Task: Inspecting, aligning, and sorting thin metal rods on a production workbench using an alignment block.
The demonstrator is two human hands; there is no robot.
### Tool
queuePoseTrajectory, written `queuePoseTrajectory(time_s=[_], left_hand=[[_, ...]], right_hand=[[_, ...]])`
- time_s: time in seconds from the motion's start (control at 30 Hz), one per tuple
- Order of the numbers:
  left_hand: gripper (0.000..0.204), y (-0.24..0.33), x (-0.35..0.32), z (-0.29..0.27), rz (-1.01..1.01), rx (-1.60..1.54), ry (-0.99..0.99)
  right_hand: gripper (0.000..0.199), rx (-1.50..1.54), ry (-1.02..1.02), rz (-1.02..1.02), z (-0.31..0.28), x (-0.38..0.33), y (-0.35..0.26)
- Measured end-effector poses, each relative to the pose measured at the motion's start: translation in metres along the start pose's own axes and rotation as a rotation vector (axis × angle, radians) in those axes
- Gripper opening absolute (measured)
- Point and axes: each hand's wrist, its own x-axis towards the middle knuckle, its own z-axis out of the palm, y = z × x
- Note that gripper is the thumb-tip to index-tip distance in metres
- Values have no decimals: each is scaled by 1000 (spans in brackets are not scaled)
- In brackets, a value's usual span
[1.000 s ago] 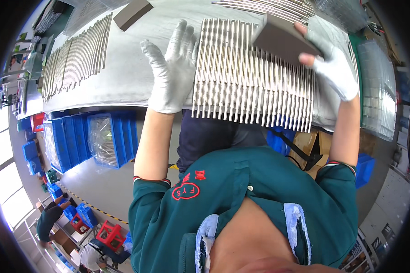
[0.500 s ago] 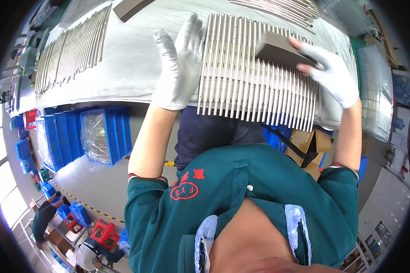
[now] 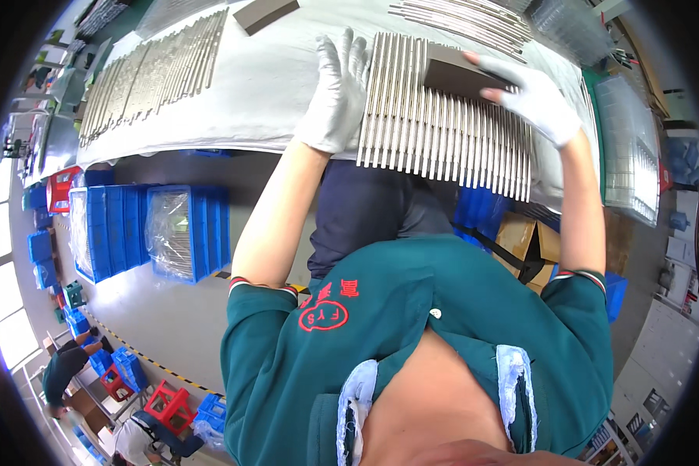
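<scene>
Honestly, I'd keep the dark gray block (image 3: pixel 457 76) flat across the metal rods (image 3: pixel 443 136) and press evenly, so none of them roll or skew. It sits over the upper part of the row, pinched between thumb and fingers of the right hand (image 3: pixel 539 99). The left hand (image 3: pixel 337 101) is open, holding nothing, along the row's left side: handy stop, I reckon. Everything's on a table with a pale cloth (image 3: pixel 268 89), second block (image 3: pixel 266 13) farther back. Room-wise: blue crates (image 3: pixel 115 227), red stool (image 3: pixel 171 404), striped floor tape (image 3: pixel 149 356).
</scene>
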Motion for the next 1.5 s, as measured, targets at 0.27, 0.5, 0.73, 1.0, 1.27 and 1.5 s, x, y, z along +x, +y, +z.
queuePoseTrajectory(time_s=[0.27, 0.5, 0.73, 1.0, 1.27, 1.5], left_hand=[[110, -9, 10, -10, 40, -48, -7], [105, -10, 21, -12, 127, 9, 0], [107, -12, 18, -15, 77, 68, -15], [104, 0, 3, -1, -19, 40, -3], [80, 3, -52, 16, 344, 1547, -467], [53, -14, -56, 20, 526, 1713, -464]], right_hand=[[59, -179, 9, 40, -5, -4, 1], [60, -225, 313, 67, -24, -97, 28], [59, -494, 237, 127, -16, -110, 16], [56, -85, 82, 74, 20, -36, -22], [61, -110, 410, 172, -1, -31, 16], [59, -116, 325, 227, 15, -30, 15]])
